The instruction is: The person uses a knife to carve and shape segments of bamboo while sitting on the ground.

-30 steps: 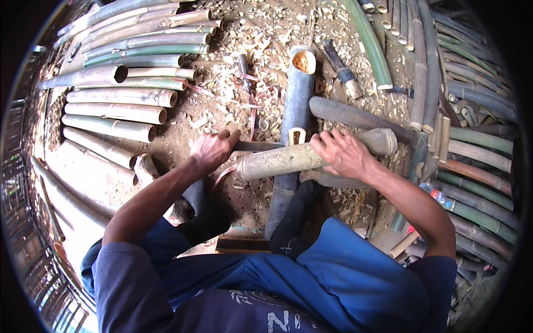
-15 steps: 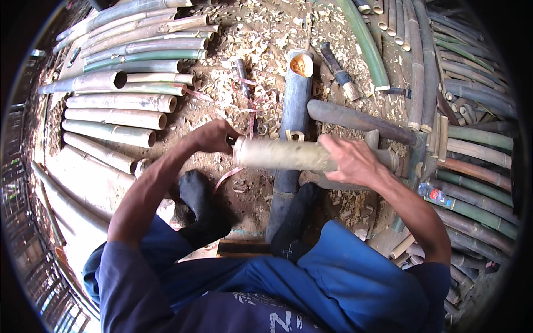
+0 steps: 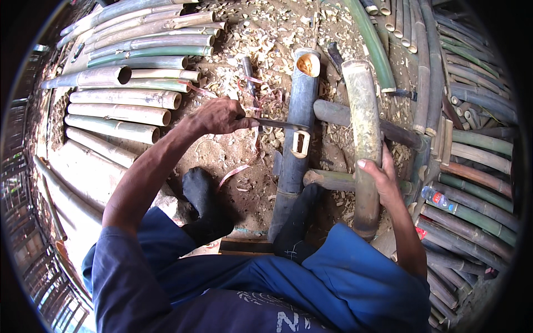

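Observation:
My left hand (image 3: 225, 116) is closed round the end of a slim dark bar-shaped tool (image 3: 276, 124), perhaps a blade. Its far end reaches over an upright dark bamboo post (image 3: 290, 172), just above a pale-edged rectangular slot (image 3: 300, 144) in that post. On the right, my right hand (image 3: 382, 176) grips a thick mottled bamboo length (image 3: 362, 105) by its lower half. That length stands roughly lengthwise before me, its far end beyond the dark crosspiece (image 3: 397, 134). My fingers behind it are partly hidden.
Cut bamboo lengths (image 3: 125, 99) lie in rows at left, more (image 3: 480, 152) are piled at right. A plastic bottle (image 3: 438, 198) rests on the right pile. Pale shavings (image 3: 272, 33) cover the ground ahead. A lower bamboo crosspiece (image 3: 333, 180) joins the post near my feet.
The bamboo length has swung from lying crosswise over the post to pointing away from me on the right. My left hand has moved up, and the dark tool now shows clearly in it.

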